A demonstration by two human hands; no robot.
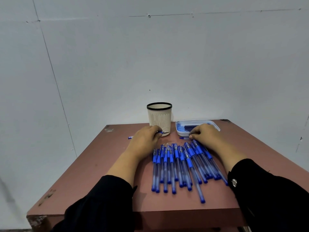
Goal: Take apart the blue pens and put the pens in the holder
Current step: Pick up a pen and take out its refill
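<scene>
With a pen (161, 132) pinched by the left hand (147, 136) and its cap (183, 138) seemingly by the right hand (203, 133), the holder (159, 118) could be knocked.

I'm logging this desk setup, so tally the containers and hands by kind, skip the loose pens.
Beige ribbed pen holder with black rim: 1
White shallow plastic tray: 1
Hands: 2, left and right
Total: 4
</scene>
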